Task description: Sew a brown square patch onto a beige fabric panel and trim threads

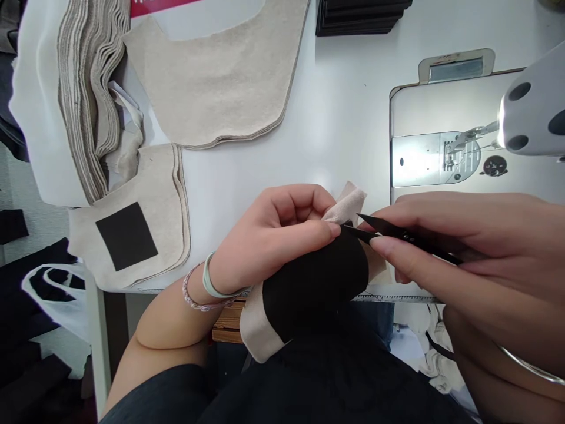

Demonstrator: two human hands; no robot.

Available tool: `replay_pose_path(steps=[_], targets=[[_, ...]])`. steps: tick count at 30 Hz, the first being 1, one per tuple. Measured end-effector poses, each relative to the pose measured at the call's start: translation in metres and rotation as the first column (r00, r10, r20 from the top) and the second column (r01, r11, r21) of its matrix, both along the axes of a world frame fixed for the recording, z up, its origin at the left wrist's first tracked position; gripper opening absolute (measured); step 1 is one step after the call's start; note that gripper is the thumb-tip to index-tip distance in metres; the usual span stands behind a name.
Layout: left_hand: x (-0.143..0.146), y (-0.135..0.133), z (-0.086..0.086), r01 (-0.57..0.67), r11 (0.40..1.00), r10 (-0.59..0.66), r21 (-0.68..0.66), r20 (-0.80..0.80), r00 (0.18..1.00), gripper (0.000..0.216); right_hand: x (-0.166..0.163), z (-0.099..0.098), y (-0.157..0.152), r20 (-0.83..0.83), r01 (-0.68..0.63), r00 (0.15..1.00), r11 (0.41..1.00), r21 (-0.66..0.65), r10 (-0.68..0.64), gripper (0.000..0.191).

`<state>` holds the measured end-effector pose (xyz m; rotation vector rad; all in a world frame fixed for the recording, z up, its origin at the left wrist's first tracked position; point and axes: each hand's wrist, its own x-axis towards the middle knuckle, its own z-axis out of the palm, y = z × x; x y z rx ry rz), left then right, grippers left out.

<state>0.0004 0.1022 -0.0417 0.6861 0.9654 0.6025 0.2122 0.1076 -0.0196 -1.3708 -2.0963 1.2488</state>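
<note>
My left hand (pixel 286 227) pinches a beige fabric piece (pixel 260 330) by a folded corner, thumb on top. A black patch (pixel 315 282) covers much of that fabric, which curves down over the table's front edge. In my right hand (pixel 463 241) is a pair of black thread snips (pixel 408 237). Their two pointed blades are parted, with the tips at the fold beside my left thumb. Whether a thread lies between the blades is too small to tell.
On the right stands a sewing machine (pixel 534 112) with its metal needle plate (pixel 417 162). Beige fabric pieces (pixel 220 88) lie at the back, near a tall fabric stack (pixel 83 88). A black square (pixel 127 235) rests on more beige pieces. Black pieces (pixel 362 16) are piled at the far edge.
</note>
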Motion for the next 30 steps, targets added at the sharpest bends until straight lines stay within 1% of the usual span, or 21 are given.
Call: replay_pose_path(steps=[4,13,16,21,30], targets=[[0.0031,-0.0016,0.0011,-0.05,0.999,0.05,0.009,0.001,0.999,0.008,0.0017,-0.0002,-0.0009,-0.009,-0.007,1.0,1.0,-0.001,0.007,0.012],[0.0047,-0.0032,0.0015,-0.066,0.998,0.066,0.011,0.029,0.997,0.008,0.001,-0.0004,-0.0009,-0.009,-0.011,1.0,1.0,-0.016,0.011,0.013],[0.0043,-0.0027,0.0011,-0.065,0.998,0.065,0.011,0.024,0.998,0.008,-0.0001,-0.0004,-0.0007,-0.013,-0.004,1.0,1.0,-0.017,0.004,0.013],[0.0016,-0.0003,0.0,-0.019,1.0,0.019,0.004,0.0,1.0,0.009,-0.0005,-0.0011,-0.0002,-0.024,-0.01,1.0,1.0,-0.024,0.009,0.015],[0.0025,-0.0009,-0.0003,-0.044,0.999,0.044,-0.003,0.078,0.996,0.007,-0.0003,0.0006,-0.0044,0.019,-0.006,1.0,1.0,0.0,0.006,0.016]])
